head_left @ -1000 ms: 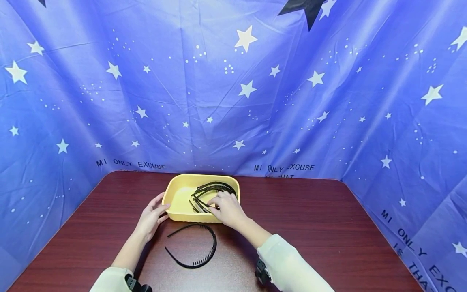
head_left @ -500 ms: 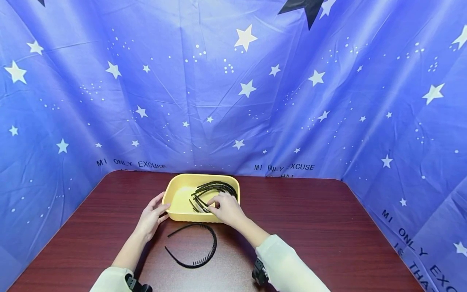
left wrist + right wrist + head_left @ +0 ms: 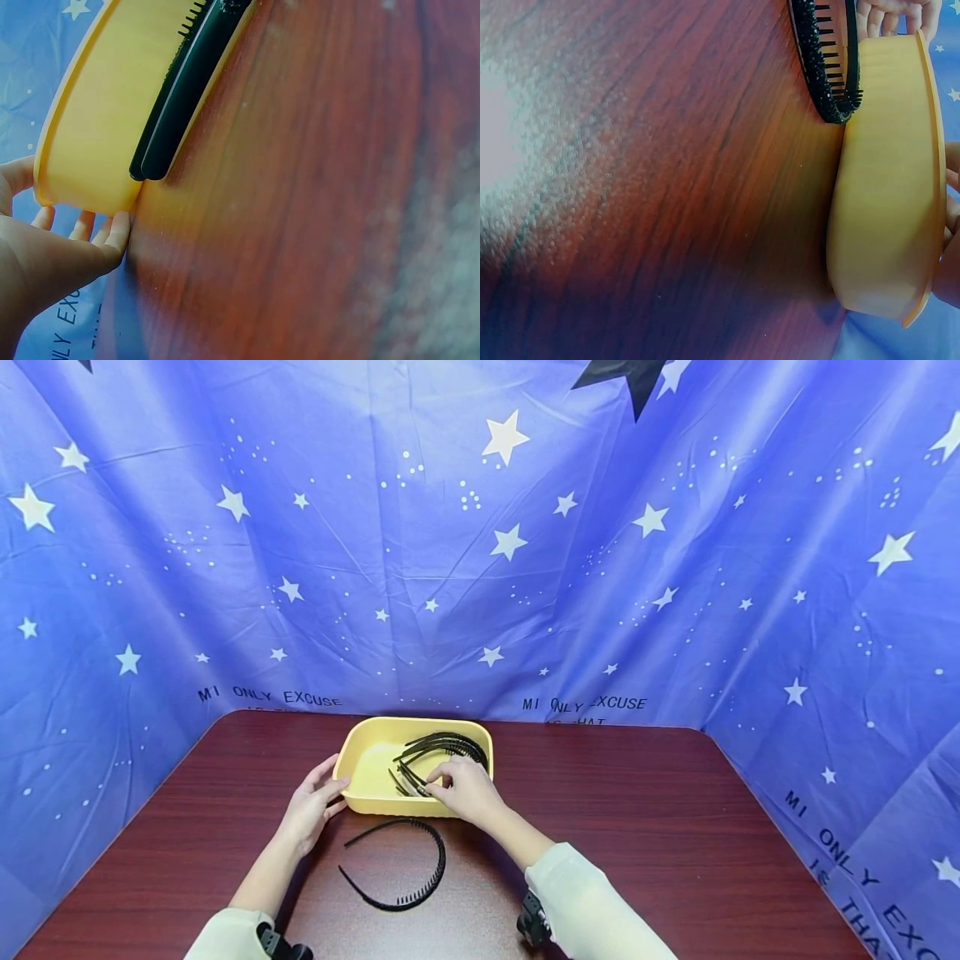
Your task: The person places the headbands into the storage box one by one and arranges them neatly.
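A yellow plastic box [image 3: 367, 806] stands on the table with several black headbands [image 3: 442, 742] heaped in its right half. My left hand [image 3: 307, 810] grips the box's left end, thumb at the rim and fingers against the outer wall. Over the box's front right rim reaches my right hand [image 3: 468, 789], its thumb and forefinger pinching a headband [image 3: 415, 783] inside; the other fingertips are hidden. In the right wrist view the box wall [image 3: 889, 180] covers most of that hand. One toothed black headband [image 3: 438, 860] lies on the table in front of the box.
The dark red wooden table [image 3: 637, 827] extends to both sides of the box. Behind it and along its sides hangs a blue cloth [image 3: 420, 543] printed with stars, close to the box's back. Camera straps sit at both wrists.
My right wrist and sleeve have shifted slightly to the left, and the right fingers have barely moved. The left hand, the box and the loose headband stay where they were.
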A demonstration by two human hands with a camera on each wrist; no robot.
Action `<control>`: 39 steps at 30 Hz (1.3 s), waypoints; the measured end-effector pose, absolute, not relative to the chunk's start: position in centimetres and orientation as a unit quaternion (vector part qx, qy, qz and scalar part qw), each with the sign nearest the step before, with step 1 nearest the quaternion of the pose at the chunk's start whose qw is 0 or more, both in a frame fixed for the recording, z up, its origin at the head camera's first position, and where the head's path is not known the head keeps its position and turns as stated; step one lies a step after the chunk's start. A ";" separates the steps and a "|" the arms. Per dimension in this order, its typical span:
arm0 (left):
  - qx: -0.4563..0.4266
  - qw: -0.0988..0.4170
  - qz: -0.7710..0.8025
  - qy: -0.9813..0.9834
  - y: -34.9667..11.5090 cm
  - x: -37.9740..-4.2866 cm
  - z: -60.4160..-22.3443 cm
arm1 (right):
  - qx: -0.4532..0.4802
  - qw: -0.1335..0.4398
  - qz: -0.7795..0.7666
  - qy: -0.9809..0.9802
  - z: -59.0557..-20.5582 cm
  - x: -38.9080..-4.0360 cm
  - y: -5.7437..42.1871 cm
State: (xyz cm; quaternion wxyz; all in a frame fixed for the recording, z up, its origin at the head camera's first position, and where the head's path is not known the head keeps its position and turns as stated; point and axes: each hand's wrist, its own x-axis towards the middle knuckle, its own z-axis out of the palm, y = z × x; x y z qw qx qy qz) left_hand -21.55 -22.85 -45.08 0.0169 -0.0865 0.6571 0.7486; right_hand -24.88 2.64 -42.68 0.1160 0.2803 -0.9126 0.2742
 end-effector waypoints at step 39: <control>-0.087 0.017 0.746 0.660 -22.9 -21.8 -45.4 | 0.309 0.128 0.294 -0.895 -41.3 -24.2 3.6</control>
